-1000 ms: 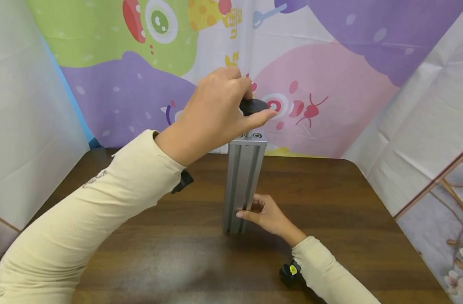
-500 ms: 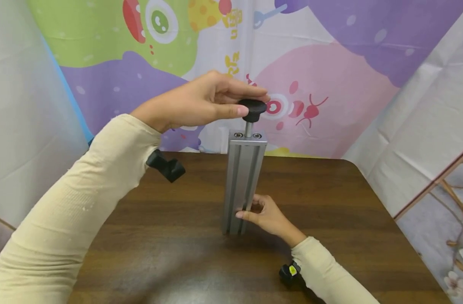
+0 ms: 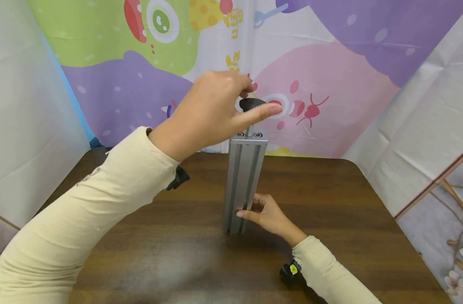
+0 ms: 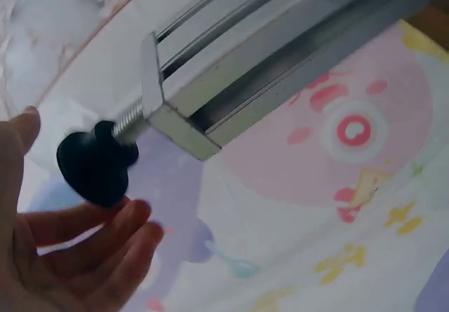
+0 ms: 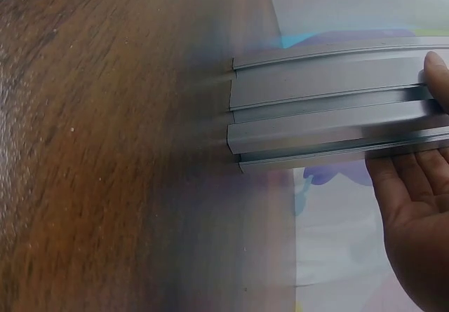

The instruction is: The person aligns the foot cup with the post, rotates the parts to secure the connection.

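With the upright metal post (image 3: 243,181) on the brown table (image 3: 170,253) taken as the middle of a clock dial in the head view, the black knob (image 3: 251,104) sits at 12 o'clock, on a threaded rod (image 4: 129,122) rising from the post's top. The left hand (image 3: 210,112), at 11 o'clock, is loosely spread about the knob without gripping it, fingertips at its rim and thumb just clear in the left wrist view. At 5 o'clock the right hand (image 3: 271,216) pinches the post low down, its thumb on one face, fingers behind.
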Tool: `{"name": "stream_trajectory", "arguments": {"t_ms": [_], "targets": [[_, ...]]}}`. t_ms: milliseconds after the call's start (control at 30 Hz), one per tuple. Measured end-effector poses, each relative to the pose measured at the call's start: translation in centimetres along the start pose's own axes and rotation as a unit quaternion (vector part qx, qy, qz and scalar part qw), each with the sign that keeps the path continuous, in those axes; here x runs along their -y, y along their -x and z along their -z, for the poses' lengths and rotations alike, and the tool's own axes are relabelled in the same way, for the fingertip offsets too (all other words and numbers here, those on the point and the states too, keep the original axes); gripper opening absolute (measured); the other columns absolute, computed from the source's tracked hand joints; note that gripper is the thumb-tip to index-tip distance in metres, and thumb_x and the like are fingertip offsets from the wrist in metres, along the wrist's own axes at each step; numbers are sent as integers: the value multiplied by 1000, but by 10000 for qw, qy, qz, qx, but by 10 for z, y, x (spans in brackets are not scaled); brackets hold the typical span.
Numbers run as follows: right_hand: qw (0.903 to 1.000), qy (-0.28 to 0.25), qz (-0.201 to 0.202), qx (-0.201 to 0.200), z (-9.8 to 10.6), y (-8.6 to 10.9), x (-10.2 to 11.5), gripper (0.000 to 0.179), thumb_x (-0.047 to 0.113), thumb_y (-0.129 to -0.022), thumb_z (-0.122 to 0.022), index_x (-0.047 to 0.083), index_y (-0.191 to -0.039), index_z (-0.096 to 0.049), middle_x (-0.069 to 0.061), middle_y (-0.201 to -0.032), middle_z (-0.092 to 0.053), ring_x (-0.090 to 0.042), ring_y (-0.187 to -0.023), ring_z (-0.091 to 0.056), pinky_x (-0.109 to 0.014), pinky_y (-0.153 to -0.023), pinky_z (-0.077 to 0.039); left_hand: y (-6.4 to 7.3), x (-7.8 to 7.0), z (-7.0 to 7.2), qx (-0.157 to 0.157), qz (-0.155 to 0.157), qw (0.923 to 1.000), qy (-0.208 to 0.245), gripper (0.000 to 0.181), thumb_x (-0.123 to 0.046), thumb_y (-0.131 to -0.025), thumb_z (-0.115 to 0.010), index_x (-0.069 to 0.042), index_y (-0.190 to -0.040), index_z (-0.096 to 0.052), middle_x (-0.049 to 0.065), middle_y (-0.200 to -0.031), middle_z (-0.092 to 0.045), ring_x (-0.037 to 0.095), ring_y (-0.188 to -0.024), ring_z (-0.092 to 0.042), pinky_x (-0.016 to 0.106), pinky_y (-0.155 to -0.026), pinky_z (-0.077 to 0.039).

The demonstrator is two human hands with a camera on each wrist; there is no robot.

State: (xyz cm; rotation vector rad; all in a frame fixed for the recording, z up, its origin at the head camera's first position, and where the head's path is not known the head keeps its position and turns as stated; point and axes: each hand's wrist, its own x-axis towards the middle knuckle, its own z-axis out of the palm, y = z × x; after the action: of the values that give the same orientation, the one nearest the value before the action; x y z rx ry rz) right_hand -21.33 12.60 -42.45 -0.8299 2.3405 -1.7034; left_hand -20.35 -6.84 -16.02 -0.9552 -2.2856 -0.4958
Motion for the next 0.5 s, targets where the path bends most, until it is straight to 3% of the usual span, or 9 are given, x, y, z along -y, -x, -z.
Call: {"name": "stream_trajectory", "arguments": {"t_ms": [67, 133, 200, 267, 400, 500], "targets": [[10000, -36, 38, 4, 0, 0, 0, 24, 5, -84, -72, -4, -106, -66, -17, -99, -71, -15, -88, -68, -29, -77, -55, 2, -5, -3, -466, -246, 9971, -544, 58, -58, -84, -64, -1, -78, -63, 7, -73, -59, 21, -65, -54, 32, -61, -47], [10000, -59, 65, 2, 0, 0, 0, 23, 5, -85, -71, -4, -106, -66, -18, -99, -70, -15, -88, -68, -29, -77, -55, 3, -8, -5, -712, -380, 9916, -1008, 60, -60, -83, -64, -3, -68, -56, 7, -65, -50, 21, -57, -47, 32, -52, -42], [10000, -56, 72, -7, 0, -1, 0, 23, 4, -85, -71, -4, -105, -67, -18, -99, -71, -14, -88, -68, -29, -77, -55, 2, -10, -6, -779, -460, 9868, -1344, 61, -60, -84, -63, -4, -64, -51, 7, -63, -47, 21, -56, -45, 33, -48, -42], [10000, -47, 77, -16, 0, 0, 0, 23, 4, -85, -71, -5, -105, -67, -18, -99, -71, -14, -88, -68, -29, -77, -55, 1, -11, -5, -655, -460, 9862, -1450, 58, -56, -86, -63, -4, -63, -51, 7, -65, -48, 22, -58, -47, 34, -49, -45], [9999, -42, 96, -16, 0, 0, -1, 23, 4, -85, -71, -5, -105, -67, -18, -99, -71, -14, -88, -68, -29, -77, -55, -1, -9, -1, -248, -425, 9949, -883, 48, -42, -88, -66, -2, -64, -55, 8, -67, -51, 22, -61, -48, 32, -56, -45], [10000, -26, 76, -16, -1, 0, 0, 23, 5, -85, -72, -5, -105, -67, -18, -100, -71, -15, -88, -68, -29, -78, -55, -3, -3, 5, 195, -532, 9984, -94, 34, -32, -88, -68, -1, -74, -67, 7, -73, -60, 19, -67, -53, 30, -63, -44]]}}
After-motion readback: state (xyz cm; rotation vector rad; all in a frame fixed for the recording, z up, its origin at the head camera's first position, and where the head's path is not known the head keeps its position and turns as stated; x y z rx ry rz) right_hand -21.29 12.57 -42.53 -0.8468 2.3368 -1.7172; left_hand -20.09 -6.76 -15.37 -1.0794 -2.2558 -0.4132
